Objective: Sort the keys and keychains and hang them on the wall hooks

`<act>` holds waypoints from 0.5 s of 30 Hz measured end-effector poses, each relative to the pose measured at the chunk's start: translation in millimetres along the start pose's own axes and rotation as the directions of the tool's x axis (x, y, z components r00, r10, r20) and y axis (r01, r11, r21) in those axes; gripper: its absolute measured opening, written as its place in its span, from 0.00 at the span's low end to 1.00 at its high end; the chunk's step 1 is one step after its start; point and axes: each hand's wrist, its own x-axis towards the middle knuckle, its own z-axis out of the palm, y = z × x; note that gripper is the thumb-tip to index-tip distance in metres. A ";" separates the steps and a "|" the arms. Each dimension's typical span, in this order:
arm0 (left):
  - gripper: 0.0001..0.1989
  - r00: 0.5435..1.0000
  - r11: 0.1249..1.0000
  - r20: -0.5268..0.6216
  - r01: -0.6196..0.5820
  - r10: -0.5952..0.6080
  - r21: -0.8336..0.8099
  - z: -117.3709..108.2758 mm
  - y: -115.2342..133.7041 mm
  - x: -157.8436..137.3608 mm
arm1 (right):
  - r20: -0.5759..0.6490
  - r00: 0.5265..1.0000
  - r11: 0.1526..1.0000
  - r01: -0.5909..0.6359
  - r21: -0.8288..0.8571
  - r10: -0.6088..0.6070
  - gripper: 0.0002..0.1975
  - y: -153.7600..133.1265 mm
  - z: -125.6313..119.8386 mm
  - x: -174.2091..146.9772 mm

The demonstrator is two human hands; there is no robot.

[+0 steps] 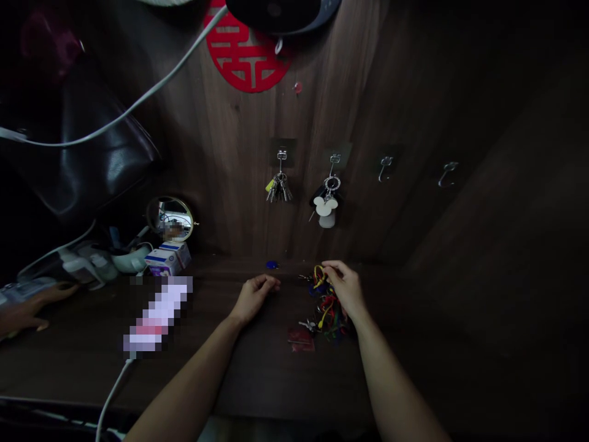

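My right hand [347, 290] is closed at the edge of a keychain of multicoloured cords [327, 307], with a yellow loop at its fingertips. A few keys [307, 324] lie at the left side of the cords, above a small dark red packet [300, 339] on the desk. My left hand [254, 297] is closed in a pinch, resting over the desk apart from the cords; whatever its fingers hold is hidden. Just beyond it lies a blue key tag [272, 265].
On the wall hang a key bunch [279, 188] and keys with a white mouse-head charm [326, 206]; two bare hooks [385, 168] are further right. At left are another person's hand [27, 312], a blurred-out phone [159, 316], boxes [168, 258], a round mirror [171, 219] and bottles [78, 265].
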 end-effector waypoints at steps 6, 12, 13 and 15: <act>0.16 0.999 0.993 0.027 -0.031 0.028 0.111 -0.3 0.9 -1.7 | 0.092 0.985 0.953 0.165 -0.253 -0.146 0.11 3.4 -2.5 -0.1; 0.16 0.998 0.992 0.049 -0.040 0.035 0.120 -0.7 -1.5 -0.8 | 0.100 0.980 0.804 0.198 -0.561 -0.171 0.11 8.8 -8.7 1.0; 0.16 0.998 0.992 0.049 -0.038 0.032 0.118 -0.6 -0.9 -0.8 | 0.109 0.980 0.778 0.199 -0.596 -0.167 0.11 9.2 -8.7 0.4; 0.16 0.999 0.993 0.039 -0.034 0.030 0.114 -0.1 0.7 -1.1 | 0.128 0.977 0.741 0.213 -0.636 -0.171 0.12 8.7 -7.5 -1.5</act>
